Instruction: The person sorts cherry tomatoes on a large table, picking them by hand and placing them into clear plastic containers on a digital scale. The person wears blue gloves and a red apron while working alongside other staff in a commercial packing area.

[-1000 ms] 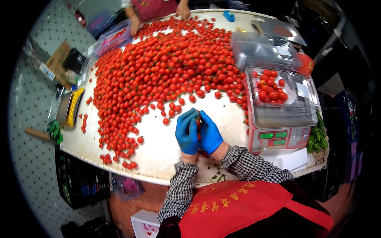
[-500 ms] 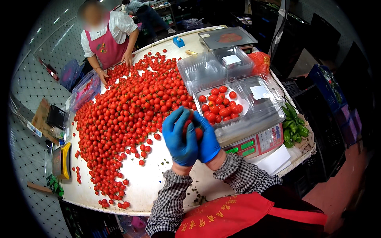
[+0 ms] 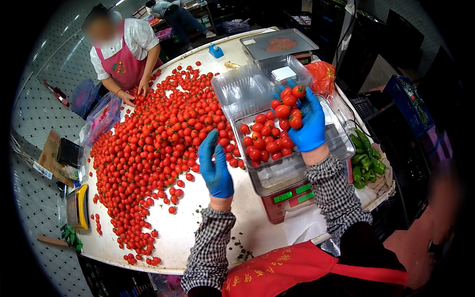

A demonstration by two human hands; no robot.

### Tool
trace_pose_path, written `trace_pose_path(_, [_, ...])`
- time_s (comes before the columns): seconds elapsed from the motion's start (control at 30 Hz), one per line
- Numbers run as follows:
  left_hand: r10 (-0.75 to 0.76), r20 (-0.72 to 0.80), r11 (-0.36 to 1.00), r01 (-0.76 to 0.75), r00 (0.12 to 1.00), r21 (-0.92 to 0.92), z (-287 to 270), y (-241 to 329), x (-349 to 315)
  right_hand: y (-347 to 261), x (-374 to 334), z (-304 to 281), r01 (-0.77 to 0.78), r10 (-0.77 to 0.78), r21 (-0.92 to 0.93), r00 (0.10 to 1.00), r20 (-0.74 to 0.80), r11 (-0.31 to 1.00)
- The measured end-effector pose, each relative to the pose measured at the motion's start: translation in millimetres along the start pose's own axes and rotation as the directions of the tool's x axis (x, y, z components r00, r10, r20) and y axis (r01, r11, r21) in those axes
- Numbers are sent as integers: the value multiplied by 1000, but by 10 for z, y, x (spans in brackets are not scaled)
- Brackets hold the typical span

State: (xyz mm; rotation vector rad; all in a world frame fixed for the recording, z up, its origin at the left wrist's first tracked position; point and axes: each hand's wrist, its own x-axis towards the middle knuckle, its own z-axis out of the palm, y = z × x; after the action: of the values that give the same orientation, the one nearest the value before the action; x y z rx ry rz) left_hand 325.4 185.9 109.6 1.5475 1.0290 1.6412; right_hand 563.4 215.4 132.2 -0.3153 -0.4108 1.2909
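Note:
Several cherry tomatoes (image 3: 290, 108) rest in my blue-gloved right hand (image 3: 312, 124), its fingers curled round them over a clear plastic box. More cherry tomatoes (image 3: 267, 138) lie inside that box, which sits on the metal pan (image 3: 264, 184) of a red digital scale (image 3: 276, 210). My left hand (image 3: 216, 171), also gloved in blue, holds nothing; its thumb and fingers stand apart over the white tabletop (image 3: 203, 222). Just left of it spreads a large heap of red cherry tomatoes (image 3: 158, 138).
Across the table, a person in a pink apron (image 3: 126, 64) has both hands at the heap. Clear empty boxes (image 3: 237, 89), a second scale pan (image 3: 257, 47) and a red bag (image 3: 321, 76) stand behind the scale. Green peppers (image 3: 366, 161) lie at right.
My hands, cupped together round tomatoes before, have parted. The right moved right and up over the box with the tomatoes; the left opened and stayed near the heap.

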Motion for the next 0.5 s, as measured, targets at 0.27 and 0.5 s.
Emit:
trace_pose_path(0.27, [-215, -112, 974, 222, 970, 50, -781, -476, -389, -162, 0, -143, 28, -30, -195, 1000, -4, 980])
trace_pose_path(0.5, [-8, 28, 706, -14, 1000, 708, -1521, -1113, -251, -306, -477, 145, 162, -125, -195, 974, 187, 967])
